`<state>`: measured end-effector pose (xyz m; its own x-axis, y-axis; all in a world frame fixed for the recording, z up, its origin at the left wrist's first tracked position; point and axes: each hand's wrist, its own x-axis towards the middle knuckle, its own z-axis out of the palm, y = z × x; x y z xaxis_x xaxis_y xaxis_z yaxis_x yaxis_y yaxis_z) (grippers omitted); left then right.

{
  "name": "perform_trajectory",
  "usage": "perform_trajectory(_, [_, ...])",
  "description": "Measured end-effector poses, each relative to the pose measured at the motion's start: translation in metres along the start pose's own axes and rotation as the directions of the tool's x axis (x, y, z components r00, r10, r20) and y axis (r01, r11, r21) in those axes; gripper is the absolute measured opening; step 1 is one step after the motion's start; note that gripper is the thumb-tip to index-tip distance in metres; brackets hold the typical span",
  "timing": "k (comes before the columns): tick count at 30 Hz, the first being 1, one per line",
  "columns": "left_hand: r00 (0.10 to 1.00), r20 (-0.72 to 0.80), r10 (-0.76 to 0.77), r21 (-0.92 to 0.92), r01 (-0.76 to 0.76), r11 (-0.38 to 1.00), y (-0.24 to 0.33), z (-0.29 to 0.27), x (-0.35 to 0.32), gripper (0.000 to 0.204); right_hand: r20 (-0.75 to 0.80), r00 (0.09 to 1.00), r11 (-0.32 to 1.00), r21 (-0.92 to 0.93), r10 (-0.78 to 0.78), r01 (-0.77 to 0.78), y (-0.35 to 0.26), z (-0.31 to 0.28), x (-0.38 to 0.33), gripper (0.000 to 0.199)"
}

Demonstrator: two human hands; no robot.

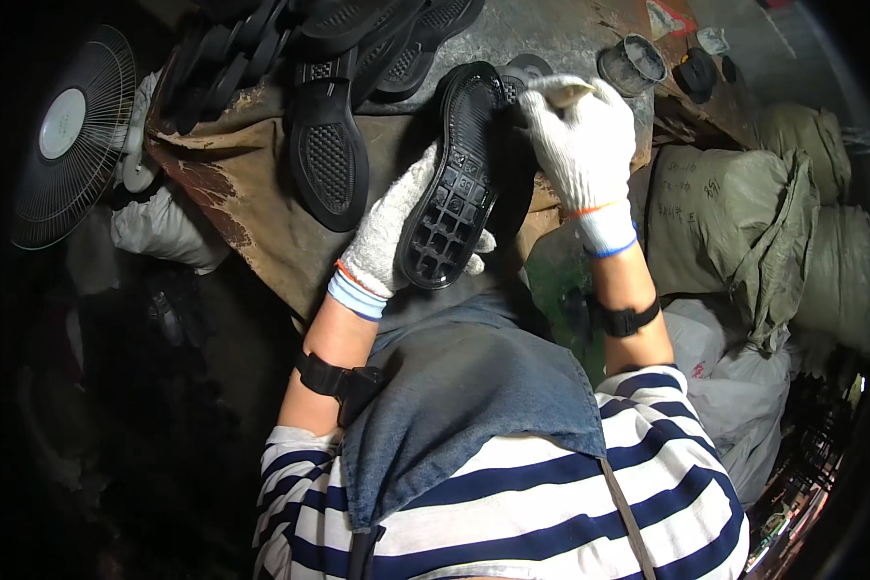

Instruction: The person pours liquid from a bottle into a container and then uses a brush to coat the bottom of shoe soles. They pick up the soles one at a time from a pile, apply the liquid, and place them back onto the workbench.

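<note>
A black moulded rubber shoe sole (456,184), its gridded inner side and ribbed rim showing, is held tilted above the brown cloth-covered workbench (261,208). It is gripped from beneath at the heel by the left hand (389,232) in a white knitted glove, while its toe end is pinched closed by the gloved right hand (575,140). More black soles (329,155) are piled farther left; a round tin (631,63) stands far right, grey-green sacks (735,222) at right, a fan (68,135) at left.
</note>
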<state>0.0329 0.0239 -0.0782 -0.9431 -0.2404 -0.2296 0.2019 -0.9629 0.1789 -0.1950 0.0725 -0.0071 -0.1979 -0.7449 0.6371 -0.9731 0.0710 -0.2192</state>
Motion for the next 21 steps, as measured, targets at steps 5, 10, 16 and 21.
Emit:
perform_trajectory(5, [0.999,0.015,0.032,-0.041,-0.031,0.999,-0.002,-0.026,-0.003,0.057,0.294,0.885,0.763,0.453,0.360,-0.461,-0.033,-0.035,-0.037,0.016])
perform_trajectory(10, [0.998,0.035,-0.049,-0.128,0.053,0.990,0.003,-0.018,-0.004,0.060,0.306,0.835,0.550,0.640,0.458,-0.536,-0.002,-0.004,0.001,0.027])
perform_trajectory(16, [0.993,0.072,-0.092,-0.122,0.100,0.987,0.004,-0.023,-0.002,0.062,0.379,0.868,0.458,0.740,0.321,-0.493,-0.001,0.032,-0.003,0.025])
perform_trajectory(21, [0.994,0.101,-0.030,-0.147,0.044,0.988,0.005,-0.020,-0.006,0.064,0.426,0.844,0.343,0.779,0.325,-0.525,-0.043,-0.007,-0.027,0.017])
